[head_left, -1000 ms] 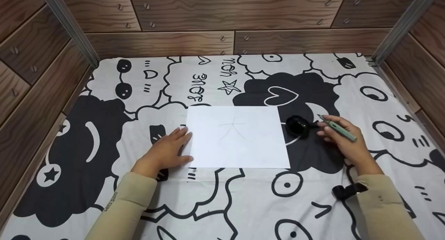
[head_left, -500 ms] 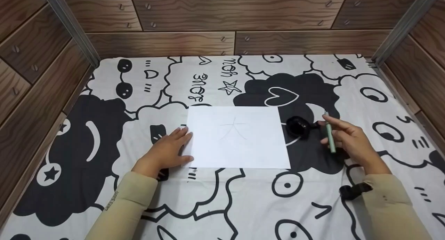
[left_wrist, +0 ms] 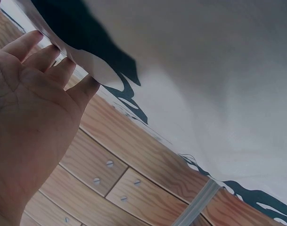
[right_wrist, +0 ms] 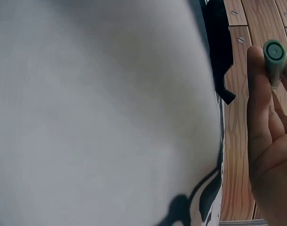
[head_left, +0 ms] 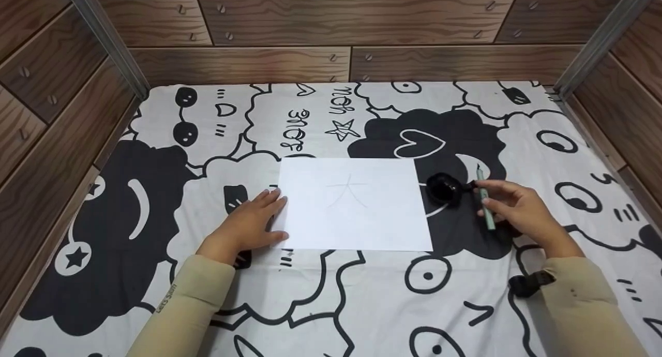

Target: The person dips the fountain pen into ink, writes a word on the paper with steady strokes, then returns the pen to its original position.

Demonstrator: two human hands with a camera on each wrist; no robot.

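My left hand [head_left: 248, 222] rests on the left edge of a white sheet of paper [head_left: 398, 217], fingers spread and fairly straight. Thin, faint strokes [head_left: 347, 185] form a character like 大 on the upper middle of the sheet. To the right of the paper, my right hand [head_left: 517, 209] pinches a light green pen [head_left: 486, 207] between thumb and fingers, its dark pointed tip facing away from me. A glossy black round cup-like vessel [head_left: 443, 189] with a short handle stands between the sheet and that hand. In the right wrist view the pen's round butt end [right_wrist: 274, 51] faces the camera.
A black-and-white cartoon-print cloth [head_left: 331, 295] covers the surface under everything. Wood-plank-patterned walls [head_left: 289, 20] enclose the back and both sides, with grey metal posts [head_left: 106, 41] at the back corners. A black strap [head_left: 530, 283] circles the right wrist.
The right hand has shifted slightly right and toward me. Its pen has swung from a slant to nearly straight up and down in the head view. Left hand, paper and black vessel stay put.
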